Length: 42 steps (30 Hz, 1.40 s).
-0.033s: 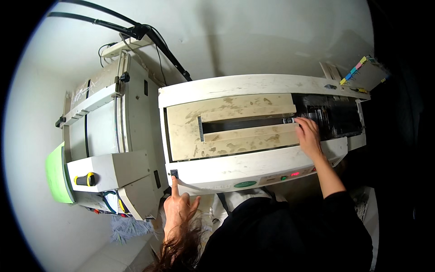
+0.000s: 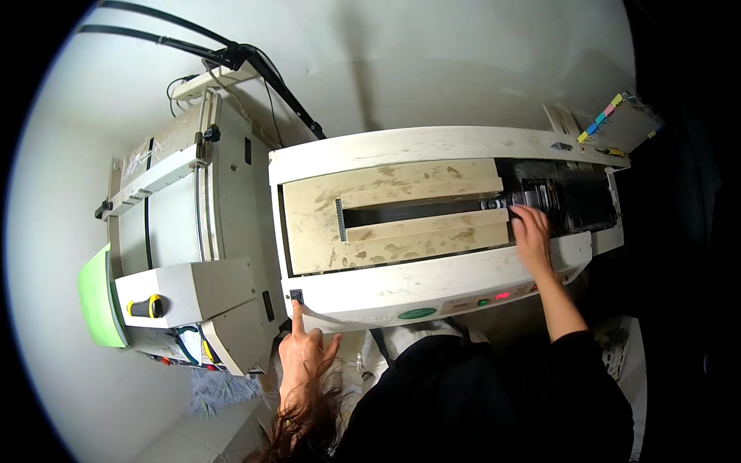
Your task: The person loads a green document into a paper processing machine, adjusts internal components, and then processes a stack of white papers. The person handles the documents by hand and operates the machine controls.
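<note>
A long white machine [image 2: 363,297], which looks like a book binder, has smudged beige top plates [image 2: 309,224] on either side of a dark slot [image 2: 417,211]. My left hand [image 2: 302,355] presses its outstretched index finger against a black rocker switch [image 2: 296,295] at the machine's front left corner; the thumb sticks out and the other fingers curl. At the slot's right end sits a small metallic roller-like part [image 2: 491,204]. Just right of it is my right hand [image 2: 531,235], fingers loosely bent and apart, over the plates' right edge. Nothing shows in its grasp.
To the left stands a paper cutter-like machine [image 2: 174,220] with a yellow-black handled tool [image 2: 145,306] and pliers [image 2: 185,345] on it. Shredded paper [image 2: 220,390] lies below. A black jointed arm [image 2: 270,73] reaches over from behind. Coloured tabs [image 2: 602,117] stand at the back right.
My right hand has shifted slightly right, its fingertips away from the small metallic part. The left finger stays on the switch.
</note>
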Available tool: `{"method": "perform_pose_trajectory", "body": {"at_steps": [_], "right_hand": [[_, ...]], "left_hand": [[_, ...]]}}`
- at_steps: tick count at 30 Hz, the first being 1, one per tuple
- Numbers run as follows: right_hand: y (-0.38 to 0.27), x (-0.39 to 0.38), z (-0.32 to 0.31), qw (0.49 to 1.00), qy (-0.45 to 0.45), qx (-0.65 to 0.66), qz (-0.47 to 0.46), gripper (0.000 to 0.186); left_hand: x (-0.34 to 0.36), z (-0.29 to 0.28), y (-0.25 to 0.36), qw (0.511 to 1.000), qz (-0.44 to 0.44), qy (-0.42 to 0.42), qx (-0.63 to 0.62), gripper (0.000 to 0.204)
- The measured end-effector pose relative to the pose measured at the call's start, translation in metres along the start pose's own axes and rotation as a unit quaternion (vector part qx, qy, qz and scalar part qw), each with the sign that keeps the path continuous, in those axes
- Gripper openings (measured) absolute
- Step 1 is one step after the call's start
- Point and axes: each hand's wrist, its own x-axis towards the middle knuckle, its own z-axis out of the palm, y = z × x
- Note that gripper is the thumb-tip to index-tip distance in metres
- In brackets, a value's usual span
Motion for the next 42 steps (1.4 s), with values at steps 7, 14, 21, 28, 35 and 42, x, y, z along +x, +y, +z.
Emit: {"method": "perform_pose_trajectory", "body": {"at_steps": [7, 14, 21, 28, 35, 42], "right_hand": [[0.051, -0.061, -0.009, 0.989, 0.049, -0.11, 0.083, 0.02], [0.05, -0.061, -0.005, 0.987, 0.108, -0.094, 0.075, 0.016], [0.049, -0.062, -0.008, 0.984, 0.129, -0.094, 0.074, 0.013], [0.05, -0.063, -0.008, 0.984, 0.141, -0.08, 0.072, 0.011], [0.052, -0.064, -0.008, 0.984, 0.145, -0.072, 0.067, 0.01], [0.05, -0.064, -0.009, 0.984, 0.152, -0.068, 0.064, 0.009]], "left_hand": [[0.001, -0.002, -0.001, 1.0, 0.009, -0.017, 0.013, 0.036], [0.002, -0.004, 0.004, 0.999, 0.01, -0.031, 0.042, 0.038], [0.001, 0.001, 0.007, 0.999, 0.003, -0.023, 0.043, 0.038], [0.001, 0.006, 0.011, 0.997, -0.004, -0.027, 0.075, 0.037], [0.0, 0.009, 0.011, 0.997, -0.003, -0.025, 0.074, 0.038], [0.0, 0.008, 0.013, 0.997, -0.005, -0.027, 0.073, 0.038]]}}
